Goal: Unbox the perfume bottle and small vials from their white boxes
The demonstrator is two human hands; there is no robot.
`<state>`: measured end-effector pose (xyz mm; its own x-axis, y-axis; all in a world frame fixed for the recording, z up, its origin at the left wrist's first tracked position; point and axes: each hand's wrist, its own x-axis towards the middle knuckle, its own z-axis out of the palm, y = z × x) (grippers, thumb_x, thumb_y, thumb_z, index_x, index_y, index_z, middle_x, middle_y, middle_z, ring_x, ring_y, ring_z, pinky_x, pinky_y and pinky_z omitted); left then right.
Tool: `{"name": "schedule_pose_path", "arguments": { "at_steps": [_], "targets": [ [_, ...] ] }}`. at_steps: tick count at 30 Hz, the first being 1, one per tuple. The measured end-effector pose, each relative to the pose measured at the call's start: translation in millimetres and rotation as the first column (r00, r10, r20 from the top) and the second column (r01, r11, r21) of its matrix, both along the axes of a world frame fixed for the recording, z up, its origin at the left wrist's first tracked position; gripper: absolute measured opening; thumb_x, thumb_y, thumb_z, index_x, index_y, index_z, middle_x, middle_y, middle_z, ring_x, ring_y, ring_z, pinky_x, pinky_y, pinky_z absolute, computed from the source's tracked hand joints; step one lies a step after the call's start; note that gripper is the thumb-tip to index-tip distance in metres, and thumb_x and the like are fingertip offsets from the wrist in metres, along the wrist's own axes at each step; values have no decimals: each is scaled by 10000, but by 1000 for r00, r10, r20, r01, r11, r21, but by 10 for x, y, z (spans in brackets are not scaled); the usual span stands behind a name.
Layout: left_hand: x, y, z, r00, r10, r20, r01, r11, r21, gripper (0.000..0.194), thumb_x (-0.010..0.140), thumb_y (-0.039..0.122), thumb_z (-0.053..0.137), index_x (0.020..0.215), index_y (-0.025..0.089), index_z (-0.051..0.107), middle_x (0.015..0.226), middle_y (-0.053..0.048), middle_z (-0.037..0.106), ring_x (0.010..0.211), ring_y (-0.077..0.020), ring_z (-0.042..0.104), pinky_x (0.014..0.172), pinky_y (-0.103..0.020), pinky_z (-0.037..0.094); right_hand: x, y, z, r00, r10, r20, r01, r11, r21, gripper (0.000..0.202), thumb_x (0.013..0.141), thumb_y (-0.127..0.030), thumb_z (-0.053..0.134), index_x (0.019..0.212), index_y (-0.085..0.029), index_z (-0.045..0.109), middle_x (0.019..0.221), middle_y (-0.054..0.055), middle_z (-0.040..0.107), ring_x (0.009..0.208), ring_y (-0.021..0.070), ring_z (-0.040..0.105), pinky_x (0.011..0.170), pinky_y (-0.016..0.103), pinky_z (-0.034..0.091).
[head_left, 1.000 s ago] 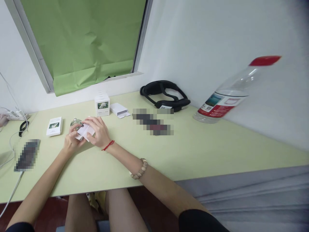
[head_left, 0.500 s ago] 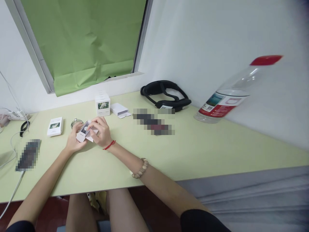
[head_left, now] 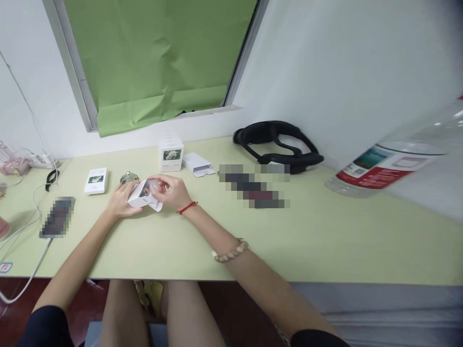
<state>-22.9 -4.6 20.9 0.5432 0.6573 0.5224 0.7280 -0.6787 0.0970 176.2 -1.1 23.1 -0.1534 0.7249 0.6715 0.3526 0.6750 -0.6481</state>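
My left hand (head_left: 122,201) grips a small white cardboard box (head_left: 137,196) just above the table. The box is tilted, with its open end towards my right hand (head_left: 172,193) and a white flap (head_left: 156,204) hanging out below. The thumb and fingers of my right hand are pinched together at that open end; what lies between the fingertips is mostly hidden. Right behind my left hand stands a round glass bottle (head_left: 129,177), its lower part covered by the hand.
Behind the hands are a stack of white boxes with a flower picture (head_left: 171,156) and an open white carton (head_left: 197,164). A flat white box (head_left: 96,180) and blurred phone-like object (head_left: 58,217) lie left. A black headset (head_left: 277,144) and large plastic bottle (head_left: 383,166) stand right.
The whole view has shifted, so the table things appear farther right. The small box has tipped, turning its open end towards my right hand, whose fingers have closed in at the opening.
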Motion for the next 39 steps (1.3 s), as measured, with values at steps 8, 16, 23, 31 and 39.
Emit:
{"name": "schedule_pose_path", "arguments": {
  "at_steps": [8,16,23,31,39],
  "targets": [
    [-145,30,-11,971,66,-228,-45,995,94,674,667,561,577,1182,128,533,1082,-139,666,900,-270,648,762,-361,448,-61,-35,-104,983,-76,165,89,993,-73,224,684,-384,656,812,-201,639,693,-10,600,522,94,509,551,230,405],
    [57,-109,-31,972,-5,-236,39,990,138,653,744,444,533,1319,146,451,1285,-143,554,1124,-271,563,862,-360,459,-54,44,-230,962,10,274,5,998,-55,154,651,-316,691,737,-197,648,808,7,587,675,122,546,581,237,405],
    [272,-159,-60,962,-14,-274,24,999,33,679,732,306,537,1379,158,391,1431,-124,414,1314,-306,386,1021,-412,368,-104,198,-419,974,152,165,-105,959,-264,152,669,-222,657,803,-176,601,884,31,583,790,142,570,708,259,481],
    [299,-146,-46,953,92,-290,-102,995,-21,706,703,334,573,1366,159,403,1335,-141,501,1235,-309,455,996,-420,366,-81,336,-501,965,166,201,-110,958,-265,105,664,-217,637,751,-161,655,877,45,613,803,160,587,752,294,487],
    [308,-148,-19,946,161,-283,-168,986,-1,568,695,375,584,1218,165,519,1211,-127,562,1099,-288,522,935,-407,374,-21,390,-442,949,241,202,-138,897,-421,139,661,-237,652,776,-170,693,896,49,683,833,178,619,783,308,475]
  ]
}}
